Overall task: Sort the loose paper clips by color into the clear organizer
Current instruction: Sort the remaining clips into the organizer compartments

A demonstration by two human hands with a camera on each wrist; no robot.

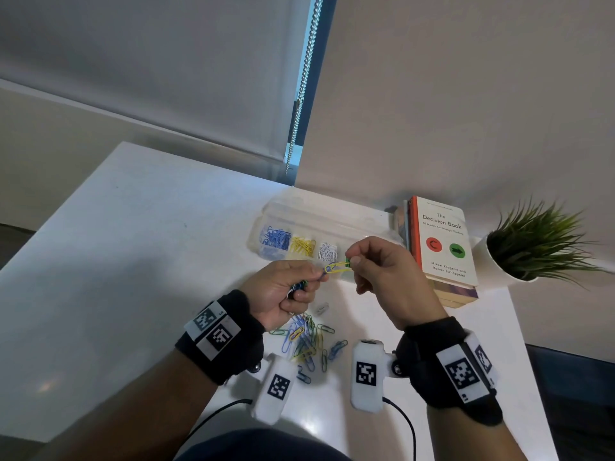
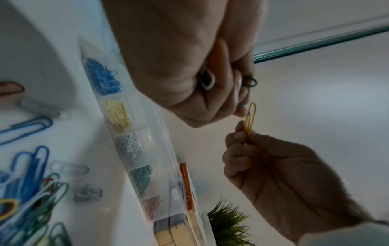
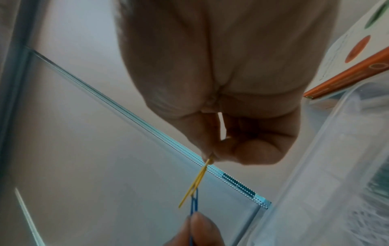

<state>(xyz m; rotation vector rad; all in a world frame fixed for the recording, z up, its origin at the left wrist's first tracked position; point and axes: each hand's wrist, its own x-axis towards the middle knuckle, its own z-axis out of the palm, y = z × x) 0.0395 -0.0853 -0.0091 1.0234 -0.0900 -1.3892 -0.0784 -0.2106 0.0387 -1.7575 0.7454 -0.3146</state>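
Observation:
My right hand (image 1: 352, 261) pinches one end of a yellow paper clip (image 1: 337, 268) in the air, above the table. A blue clip (image 3: 194, 203) is hooked into the yellow clip (image 3: 195, 181), and my left hand (image 1: 316, 277) pinches that blue clip between thumb and fingertip. The left hand (image 2: 240, 113) also holds a green clip (image 2: 250, 82) and a white one in its curled fingers. Behind the hands lies the clear organizer (image 1: 332, 214), its compartments holding blue, yellow, white, green and red clips. A pile of loose clips (image 1: 306, 341) lies on the white table below my wrists.
A stack of books (image 1: 442, 241) stands right of the organizer, with a potted plant (image 1: 532, 247) beyond it. The wall runs just behind both. A blind chain (image 1: 303, 84) hangs at the back. The table's left edge (image 1: 66, 221) slants away.

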